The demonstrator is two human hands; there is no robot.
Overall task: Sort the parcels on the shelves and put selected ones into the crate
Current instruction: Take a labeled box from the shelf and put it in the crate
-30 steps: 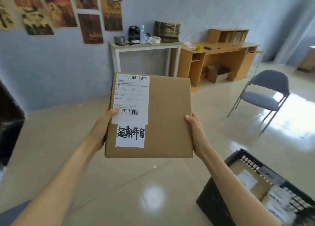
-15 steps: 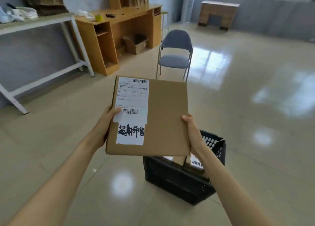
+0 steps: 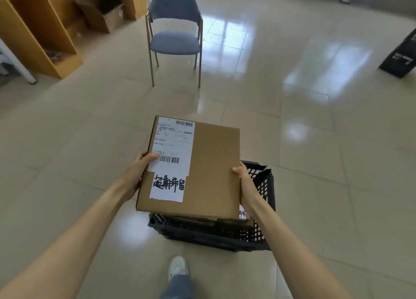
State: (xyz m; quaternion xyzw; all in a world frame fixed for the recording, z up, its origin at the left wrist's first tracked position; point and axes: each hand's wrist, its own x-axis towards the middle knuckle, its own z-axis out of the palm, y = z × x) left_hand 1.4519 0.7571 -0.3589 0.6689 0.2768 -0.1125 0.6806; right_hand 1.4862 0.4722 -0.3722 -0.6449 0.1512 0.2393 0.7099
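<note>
A flat brown cardboard parcel [image 3: 209,170] with a white shipping label and a handwritten white sticker is held level in front of me. My left hand [image 3: 137,172] grips its left edge, thumb on the label. My right hand [image 3: 244,181] grips its right edge. Directly below the parcel a black perforated plastic crate [image 3: 225,235] stands on the floor. Inside it, another labelled parcel [image 3: 242,214] shows only as a sliver under the held one.
A blue chair [image 3: 174,39] stands on the tiled floor beyond the crate. A wooden desk [image 3: 33,28] with an open cardboard box under it fills the upper left. A black object [image 3: 400,57] sits at the right edge. My shoe [image 3: 178,267] is just before the crate.
The view swung right and down from the wall to the floor. The parcel, still held by both hands, came over the crate, which now lies directly beneath it.
</note>
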